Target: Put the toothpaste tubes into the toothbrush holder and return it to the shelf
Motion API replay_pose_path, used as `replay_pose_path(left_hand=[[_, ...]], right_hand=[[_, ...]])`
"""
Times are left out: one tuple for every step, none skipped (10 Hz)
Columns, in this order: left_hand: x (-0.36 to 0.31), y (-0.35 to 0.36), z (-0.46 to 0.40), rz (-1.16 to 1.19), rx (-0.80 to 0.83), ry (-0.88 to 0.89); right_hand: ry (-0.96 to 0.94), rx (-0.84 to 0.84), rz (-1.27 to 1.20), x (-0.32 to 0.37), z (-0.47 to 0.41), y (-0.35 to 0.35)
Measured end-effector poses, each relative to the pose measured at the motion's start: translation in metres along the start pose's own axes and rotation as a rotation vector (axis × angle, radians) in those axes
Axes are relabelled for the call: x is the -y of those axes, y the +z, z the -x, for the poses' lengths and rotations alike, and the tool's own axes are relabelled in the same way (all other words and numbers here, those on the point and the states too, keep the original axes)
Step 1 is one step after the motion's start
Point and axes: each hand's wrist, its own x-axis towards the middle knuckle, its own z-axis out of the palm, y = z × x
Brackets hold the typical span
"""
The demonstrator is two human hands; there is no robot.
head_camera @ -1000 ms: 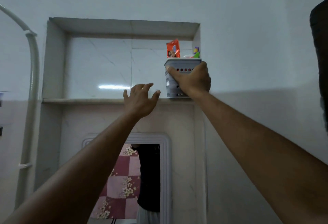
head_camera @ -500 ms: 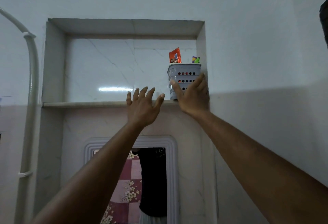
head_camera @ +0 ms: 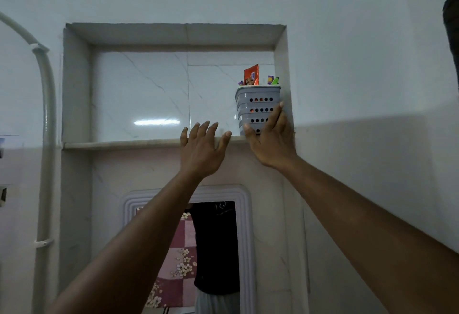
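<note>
A grey perforated toothbrush holder (head_camera: 255, 105) stands upright on the marble shelf (head_camera: 124, 144), tucked into the right corner of the wall niche. An orange toothpaste tube (head_camera: 251, 75) and purple and green tips (head_camera: 272, 80) stick out of its top. My right hand (head_camera: 269, 139) rests flat against the holder's lower front with fingers spread, not wrapped around it. To the left of the holder, my left hand (head_camera: 201, 147) is raised in front of the shelf edge, fingers apart and holding nothing.
The niche's right wall (head_camera: 282, 65) sits tight against the holder. A white pipe (head_camera: 46, 115) runs down the left wall. Below the shelf hangs a framed mirror (head_camera: 216, 251) reflecting a person in dark clothes and a checked cloth.
My right hand went from gripping the holder to an open palm low on its front. The holder now stands deeper in the right corner. My left hand rose slightly.
</note>
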Motion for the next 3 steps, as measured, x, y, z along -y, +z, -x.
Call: replay_pose_path(left_hand=[[0.006, -0.001, 0.003, 0.02, 0.004, 0.033], [0.006, -0.005, 0.012, 0.067, -0.012, 0.056], [0.008, -0.011, 0.022, 0.206, -0.069, 0.089]], right_hand=[[-0.053, -0.018, -0.037, -0.011, 0.008, 0.001], [-0.063, -0.077, -0.121, -0.015, 0.021, -0.005], [-0.058, -0.188, -0.145, -0.014, 0.029, -0.012]])
